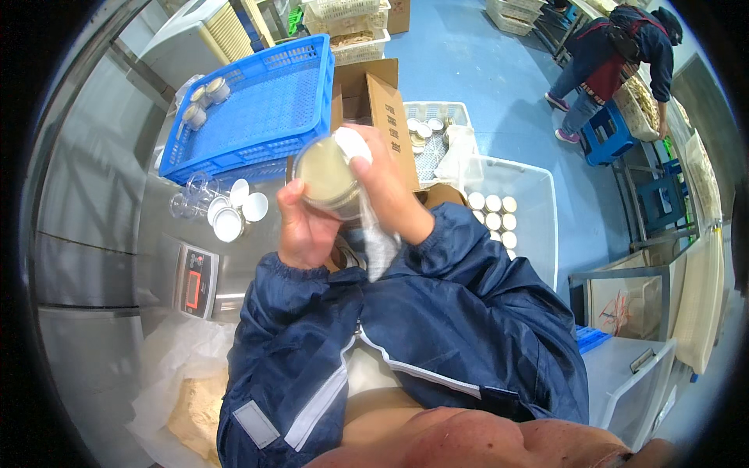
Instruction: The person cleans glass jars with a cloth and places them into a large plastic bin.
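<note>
My left hand [307, 225] grips a clear round jar [327, 175] from its lower left side; pale contents show through it, and it is slightly blurred. A white cloth [377, 240] is in my right hand [389, 187], pressed against the jar's upper right rim and hanging down below it. On the steel table to the left lie white round lids [254, 206] and clear empty jars [199, 193]. Beyond them, a blue plastic crate [257, 105] holds several filled jars [218, 90] in its far left corner.
A digital scale [196, 284] and a plastic bag of pale powder [196, 409] sit at left. An open cardboard box [389, 117] stands beyond my hands. Right of it are a white basket [436, 108] and a clear bin [538, 175] with lidded jars [492, 203]. A co-worker [620, 64] bends at far right.
</note>
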Demonstrator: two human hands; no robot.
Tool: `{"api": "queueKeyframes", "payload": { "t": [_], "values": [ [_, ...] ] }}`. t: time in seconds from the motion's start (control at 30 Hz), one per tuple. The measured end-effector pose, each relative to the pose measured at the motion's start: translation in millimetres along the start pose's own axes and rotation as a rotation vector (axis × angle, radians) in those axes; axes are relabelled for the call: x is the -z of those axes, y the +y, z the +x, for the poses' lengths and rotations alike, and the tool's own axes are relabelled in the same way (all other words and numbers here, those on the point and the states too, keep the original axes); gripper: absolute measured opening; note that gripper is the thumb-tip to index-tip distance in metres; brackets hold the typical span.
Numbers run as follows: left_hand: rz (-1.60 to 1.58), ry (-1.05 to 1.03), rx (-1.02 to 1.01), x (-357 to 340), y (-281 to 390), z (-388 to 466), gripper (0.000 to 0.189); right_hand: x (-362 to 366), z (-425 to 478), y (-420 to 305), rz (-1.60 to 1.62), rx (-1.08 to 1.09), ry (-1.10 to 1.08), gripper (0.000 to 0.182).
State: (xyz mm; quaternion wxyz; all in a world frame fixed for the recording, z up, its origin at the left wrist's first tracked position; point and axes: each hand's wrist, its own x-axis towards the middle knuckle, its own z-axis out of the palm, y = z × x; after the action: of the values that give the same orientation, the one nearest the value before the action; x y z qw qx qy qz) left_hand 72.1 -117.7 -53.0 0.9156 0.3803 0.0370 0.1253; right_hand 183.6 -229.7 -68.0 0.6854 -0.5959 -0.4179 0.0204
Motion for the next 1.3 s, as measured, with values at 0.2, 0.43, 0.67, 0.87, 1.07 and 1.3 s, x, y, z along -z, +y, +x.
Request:
{"api": "queueKeyframes", "payload": {
  "t": [0.2,0.43,0.67,0.87,1.07,1.3],
  "values": [
    [-0.154,0.028,-0.045,-5.8,-29.0,8.8,0.064,-27.3,-16.1,-7.7,-0.619,0.433,0.170,0.073],
    [-0.015,0.023,-0.053,-12.4,-27.4,6.8,0.065,1.5,4.6,-16.0,-0.541,0.526,0.061,0.054],
    [0.027,-0.145,0.161,-10.7,-11.7,-0.9,0.073,42.0,24.6,-25.7,0.265,-0.111,-0.319,0.058],
    [-0.016,-0.158,0.261,-12.0,-4.1,14.9,0.071,39.8,10.6,-12.4,0.743,-0.234,-0.251,0.053],
    [0.086,0.060,0.250,-5.4,-5.8,21.9,0.065,22.3,2.5,9.3,0.229,-0.070,0.108,0.045],
    [0.069,0.115,0.008,5.2,-32.2,22.3,0.058,-7.0,-13.4,0.3,-0.564,0.374,0.188,0.063]
  ]
}}
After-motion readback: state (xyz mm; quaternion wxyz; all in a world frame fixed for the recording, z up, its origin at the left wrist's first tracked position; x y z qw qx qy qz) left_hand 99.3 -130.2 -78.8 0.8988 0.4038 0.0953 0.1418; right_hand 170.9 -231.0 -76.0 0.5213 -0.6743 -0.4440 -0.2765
